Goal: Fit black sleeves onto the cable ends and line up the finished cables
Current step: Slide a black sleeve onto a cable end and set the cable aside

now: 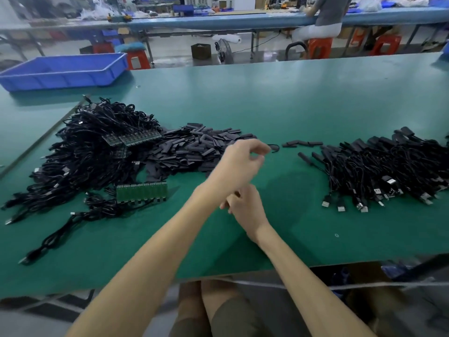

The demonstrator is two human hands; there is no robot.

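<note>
Left hand [243, 164] reaching above right hand [246, 207] toward finished cables [379, 171] at tabletop's [267, 93] right edge, likely depositing one; fingers curling, contents indiscernible

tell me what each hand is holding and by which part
Cannot tell: the left hand curls, blurred, beside a thin black cable loop; fingers of the right hand hide behind the left wrist.

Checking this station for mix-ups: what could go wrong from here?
1. The loose sleeves spill against the unsleeved cable heap, so a bare cable could get passed over.
2. The finished cables lie tangled, not lined up; pulling one may drag others.
3. The left hand crosses over the right hand, blurred; a fumbled grip seems possible.
</note>
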